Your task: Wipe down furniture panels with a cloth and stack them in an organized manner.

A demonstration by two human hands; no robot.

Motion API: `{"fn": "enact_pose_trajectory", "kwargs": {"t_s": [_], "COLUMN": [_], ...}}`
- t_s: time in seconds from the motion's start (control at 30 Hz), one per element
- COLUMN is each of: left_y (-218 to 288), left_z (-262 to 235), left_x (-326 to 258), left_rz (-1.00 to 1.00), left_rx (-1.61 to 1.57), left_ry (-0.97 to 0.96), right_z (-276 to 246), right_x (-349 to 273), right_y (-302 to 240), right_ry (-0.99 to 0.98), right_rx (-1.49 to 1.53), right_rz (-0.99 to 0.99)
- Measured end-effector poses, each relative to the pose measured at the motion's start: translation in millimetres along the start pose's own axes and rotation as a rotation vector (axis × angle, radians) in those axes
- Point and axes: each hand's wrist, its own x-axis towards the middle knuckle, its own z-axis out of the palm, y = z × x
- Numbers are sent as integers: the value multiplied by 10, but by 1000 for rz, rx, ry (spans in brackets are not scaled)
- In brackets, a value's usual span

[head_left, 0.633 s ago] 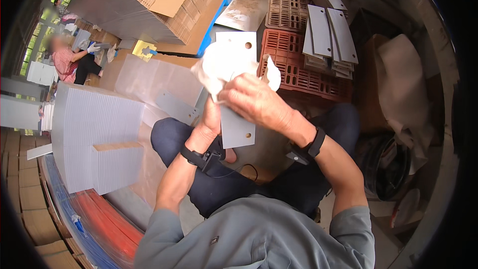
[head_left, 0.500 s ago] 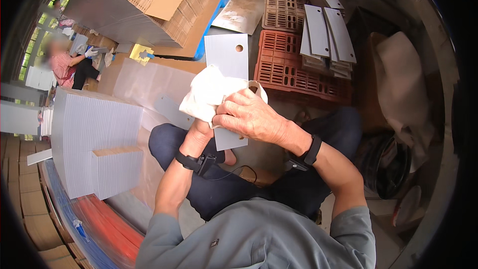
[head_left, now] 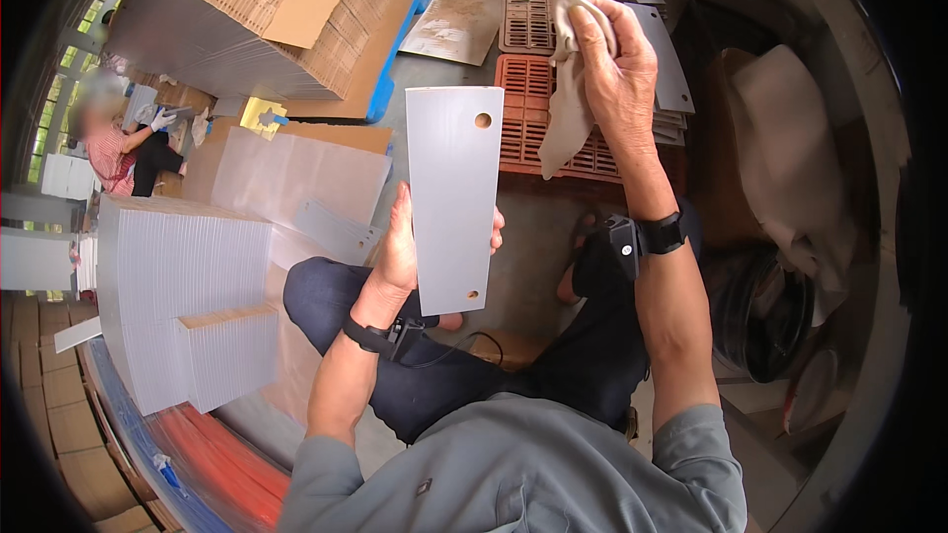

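Observation:
A long grey panel (head_left: 453, 202) with a round hole near each end stands in front of me. My left hand (head_left: 399, 247) grips it from behind, the thumb along its left edge and fingertips wrapped round the right edge. Up and to the right, my right hand (head_left: 622, 69) pinches a white cloth (head_left: 569, 118), which hangs down over the orange-brown plastic crate (head_left: 523, 99). Cloth and panel are apart. More grey panels (head_left: 670, 64) with holes lie stacked on the crate, partly hidden by my right hand.
At the left stands a tall stack of grey panels (head_left: 183, 257); one loose panel (head_left: 336, 230) lies beside it on a plastic sheet. Corrugated cardboard (head_left: 247, 0) is piled at the upper left. A black bucket (head_left: 765, 321) sits at the right. A seated co-worker (head_left: 123, 143) is far left.
The cloth has come off the panel and moved up and right in my right hand. My left hand now shows gripping the panel. Another panel has appeared at the top, near the crates.

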Motion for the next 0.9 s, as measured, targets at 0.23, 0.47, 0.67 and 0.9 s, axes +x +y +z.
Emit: {"fn": "enact_pose_trajectory", "kwargs": {"t_s": [0.23,0.47,0.67,0.9], "left_y": [-49,-118,-90,211], "left_z": [-77,5,-110,-173], "left_x": [70,176,180,131], "left_rz": [2,-68,2,384], "left_rx": [27,-19,-47,166], "left_ry": [10,69,80,528], "right_z": [121,360,716,686], "right_x": [51,235,-501,-1089], "right_y": [-843,-1147,-264,-429], "right_ry": [287,58,-367,-779], "right_rx": [717,889,-271,-50], "right_rz": [-6,-342,-454,-537]}}
